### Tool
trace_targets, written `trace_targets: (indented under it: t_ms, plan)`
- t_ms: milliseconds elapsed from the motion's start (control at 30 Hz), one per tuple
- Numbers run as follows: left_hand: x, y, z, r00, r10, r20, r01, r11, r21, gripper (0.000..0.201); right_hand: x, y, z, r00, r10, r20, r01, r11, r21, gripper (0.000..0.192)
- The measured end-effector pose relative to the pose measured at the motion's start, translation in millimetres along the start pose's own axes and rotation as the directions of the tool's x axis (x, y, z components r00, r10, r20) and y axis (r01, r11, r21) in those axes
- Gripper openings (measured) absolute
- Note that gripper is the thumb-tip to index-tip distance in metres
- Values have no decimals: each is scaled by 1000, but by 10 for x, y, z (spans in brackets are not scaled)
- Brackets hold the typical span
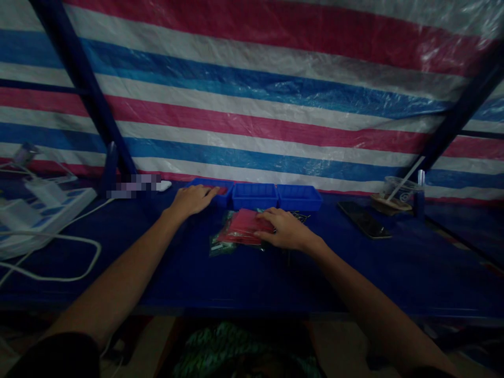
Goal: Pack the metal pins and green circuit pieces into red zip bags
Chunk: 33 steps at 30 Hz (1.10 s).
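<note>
— Hands first: where are they?

— Both are out over the blue table, just above the middle of the frame. Left hand lies palm down, fingers loosely spread, over the near rim of the left blue tray; I can't tell whether it grips anything. Right hand rests flat on the red packet, fingers stretched toward the left, pressing more than pinching.

— And the packet itself?

— It sits centre frame, just in front of the middle blue tray, lying on some clear bags that poke out at its lower left. The right blue tray stands beside that one.

— Which hand is nearer to it?

— The right, already touching it. The left is near but apart, up and to the left.

— Its long axis?

— Roughly left to right in the frame, tipped slightly so the left end drops toward the bottom edge. The trays run in a row along the same line, touching side by side.

— Anything else close?

— A dark phone to the right, well clear of the packet, and a clear cup beyond it.
</note>
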State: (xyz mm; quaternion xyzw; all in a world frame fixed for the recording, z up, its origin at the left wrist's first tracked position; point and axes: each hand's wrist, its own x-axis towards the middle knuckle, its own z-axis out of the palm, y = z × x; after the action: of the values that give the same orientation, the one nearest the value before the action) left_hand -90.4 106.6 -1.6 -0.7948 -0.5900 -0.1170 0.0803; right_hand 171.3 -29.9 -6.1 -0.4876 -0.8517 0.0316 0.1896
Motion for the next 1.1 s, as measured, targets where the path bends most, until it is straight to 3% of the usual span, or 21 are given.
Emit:
trace_targets:
  t_ms: [100,233,367,533,633,867,1000,1100]
  plan:
    - [-44,-5,-15,1000,-12,3,12,999,32,59,33,17,-53,998,30,-59,-26,997,67,31]
    - [-89,77,-24,995,58,-85,-62,997,-37,52,54,56,-125,987,84,-141,-68,991,111,21]
    - [-127,234,-39,975,158,-155,-174,980,-96,45,57,91,-140,999,9,-47,3,967,256,30]
    - [-239,542,-103,900,379,-214,-428,860,-276,39,115,187,-19,971,215,-105,-183,950,253,29]
    - [-341,732,-110,867,447,-220,-498,793,-351,33,137,213,28,959,265,-97,-232,937,262,32]
    - [-389,856,17,881,421,-214,-464,689,-556,32,156,182,22,946,279,-168,-204,910,362,29]
    - [-361,861,-27,928,306,-211,-361,611,-705,20,183,194,55,931,309,-195,-150,810,567,27]
    - [-361,866,-84,937,249,-246,-348,591,-727,12,192,180,72,901,381,-208,-161,739,654,27]
